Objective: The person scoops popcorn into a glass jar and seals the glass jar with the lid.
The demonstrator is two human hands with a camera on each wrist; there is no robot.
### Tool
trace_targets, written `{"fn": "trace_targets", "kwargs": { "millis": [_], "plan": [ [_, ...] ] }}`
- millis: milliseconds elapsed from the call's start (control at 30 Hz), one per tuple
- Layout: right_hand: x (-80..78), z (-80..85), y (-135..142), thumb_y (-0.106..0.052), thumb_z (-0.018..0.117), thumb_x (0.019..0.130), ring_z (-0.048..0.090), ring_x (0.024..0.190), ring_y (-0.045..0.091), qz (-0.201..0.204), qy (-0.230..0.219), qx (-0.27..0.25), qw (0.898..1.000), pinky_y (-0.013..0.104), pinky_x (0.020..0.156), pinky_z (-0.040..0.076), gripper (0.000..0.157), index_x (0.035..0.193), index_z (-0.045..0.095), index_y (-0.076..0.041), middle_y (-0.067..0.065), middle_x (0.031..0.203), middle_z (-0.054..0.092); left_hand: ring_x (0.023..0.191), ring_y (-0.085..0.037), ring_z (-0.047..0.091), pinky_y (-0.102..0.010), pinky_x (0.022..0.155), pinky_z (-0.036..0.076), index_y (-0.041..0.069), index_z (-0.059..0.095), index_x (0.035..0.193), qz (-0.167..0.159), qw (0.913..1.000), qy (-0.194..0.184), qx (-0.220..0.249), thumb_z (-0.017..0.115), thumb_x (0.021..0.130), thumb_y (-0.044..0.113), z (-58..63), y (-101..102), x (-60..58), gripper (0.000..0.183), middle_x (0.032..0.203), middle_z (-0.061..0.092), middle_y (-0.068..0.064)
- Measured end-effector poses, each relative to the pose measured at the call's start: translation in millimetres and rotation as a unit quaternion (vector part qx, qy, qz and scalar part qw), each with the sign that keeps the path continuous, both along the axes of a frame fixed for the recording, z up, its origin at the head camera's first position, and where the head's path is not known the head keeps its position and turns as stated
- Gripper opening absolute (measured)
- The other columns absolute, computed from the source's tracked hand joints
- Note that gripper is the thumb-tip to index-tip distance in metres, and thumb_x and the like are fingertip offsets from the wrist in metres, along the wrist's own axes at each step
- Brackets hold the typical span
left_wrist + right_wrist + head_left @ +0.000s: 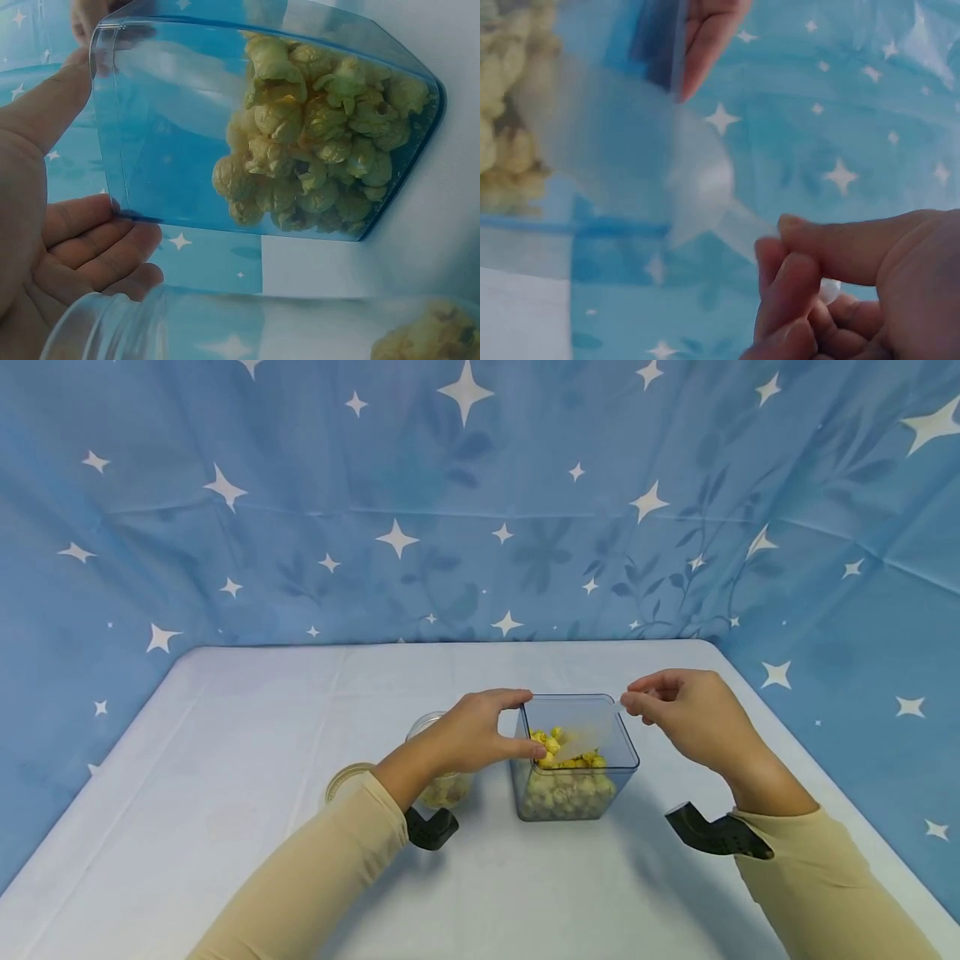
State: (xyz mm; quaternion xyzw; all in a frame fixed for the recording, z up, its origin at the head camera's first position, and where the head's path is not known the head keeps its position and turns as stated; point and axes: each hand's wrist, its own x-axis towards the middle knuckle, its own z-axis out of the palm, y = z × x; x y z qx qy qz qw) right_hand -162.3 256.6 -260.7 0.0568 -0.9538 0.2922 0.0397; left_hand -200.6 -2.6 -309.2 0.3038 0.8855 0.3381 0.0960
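Note:
A clear square plastic box (617,789) stands on the table, partly filled with yellow popcorn (300,142). My left hand (468,731) holds its left side at the rim, thumb at the near corner and fingers toward the far one. In my right hand (693,714) the handle of a translucent scoop (705,176) is pinched between thumb and fingers. The scoop's bowl dips through the box's open top, from the right, close over the popcorn. The right wrist view shows that bowl blurred behind the box wall.
A clear jar (247,319) with some popcorn in it stands left of the box, partly hidden by my left hand. A gold-rimmed round lid (347,774) lies left of the jar, partly behind the left forearm. A blue starry curtain (480,527) hangs behind the white table (187,827).

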Motion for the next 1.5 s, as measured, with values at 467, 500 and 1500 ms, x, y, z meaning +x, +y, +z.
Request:
{"fn": "trace_targets", "kwargs": {
  "millis": [467, 500, 1500],
  "plan": [
    [-5.7, -7.7, -18, -0.034, 0.057, 0.088, 0.048, 0.058, 0.017, 0.046, 0.062, 0.035, 0.996, 0.031, 0.049, 0.040, 0.028, 0.095, 0.065, -0.008, 0.003, 0.069, 0.058, 0.122, -0.011, 0.036, -0.033, 0.097, 0.034, 0.019, 0.036, 0.138, 0.002, 1.0000, 0.000, -0.001, 0.060, 0.070, 0.063, 1.0, 1, -1.1, 0.084, 0.134, 0.041, 0.004],
    [-7.7, -8.0, -18, -0.033, 0.057, 0.088, 0.047, 0.058, 0.017, 0.050, 0.062, 0.035, 0.996, 0.031, 0.049, 0.039, 0.027, 0.095, 0.065, -0.008, 0.003, 0.069, 0.058, 0.122, -0.011, 0.036, -0.034, 0.097, 0.034, 0.019, 0.036, 0.138, 0.004, 1.0000, 0.000, -0.002, 0.060, 0.070, 0.063, 1.2, 1, -1.1, 0.084, 0.134, 0.041, 0.004],
    [-26.3, -34.3, -6, -0.036, 0.061, 0.085, 0.055, 0.077, 0.022, 0.073, -0.036, -0.052, 0.995, 0.035, 0.065, 0.044, 0.032, 0.101, 0.066, -0.009, 0.003, 0.082, 0.065, 0.122, -0.013, 0.037, -0.035, 0.096, 0.035, 0.017, 0.036, 0.138, 0.002, 1.0000, -0.008, -0.002, 0.063, 0.071, 0.060, 2.1, 1, -0.3, 0.084, 0.133, 0.042, 0.002]
  ]
}}
